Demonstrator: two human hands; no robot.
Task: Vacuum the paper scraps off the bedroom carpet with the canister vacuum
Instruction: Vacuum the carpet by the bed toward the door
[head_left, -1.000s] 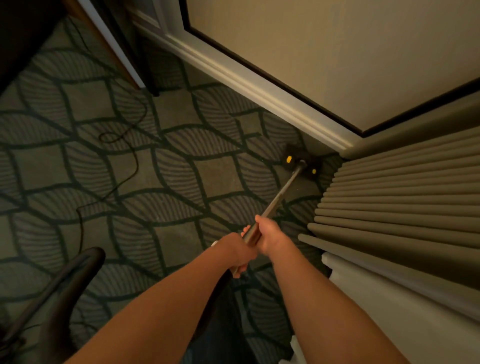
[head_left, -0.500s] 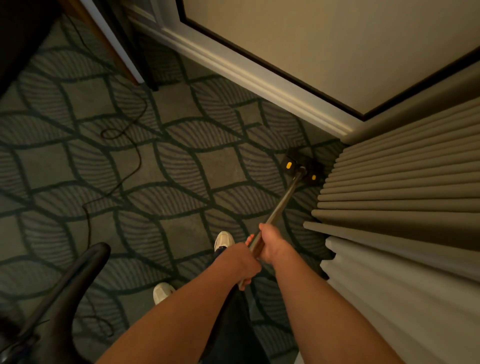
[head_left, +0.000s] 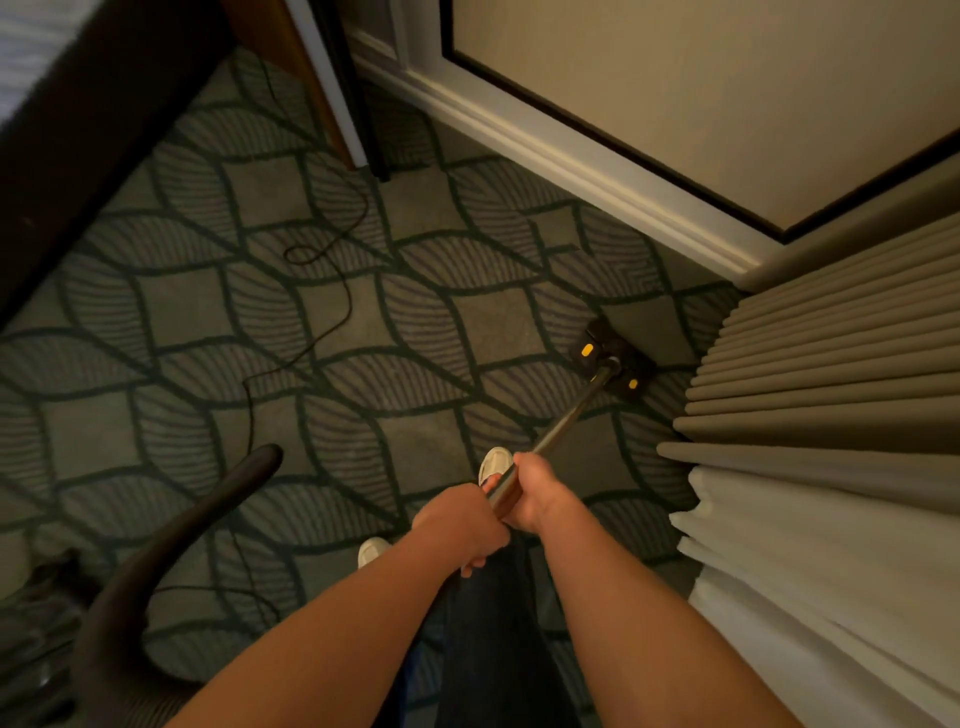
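Pulled back from the baseboard (head_left: 571, 156), floor head (head_left: 610, 358) sits w/ curtain (head_left: 831, 374) just beside; left hand (head_left: 462, 519) & right hand (head_left: 540, 493) clench wand (head_left: 566, 415), low for carpet (head_left: 415, 338) contact.

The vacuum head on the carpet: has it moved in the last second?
Yes. The vacuum head has pulled back from the white baseboard toward the person, along the curtain.

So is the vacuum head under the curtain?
No, the vacuum head sits on open carpet just beside the curtain, fully in view.
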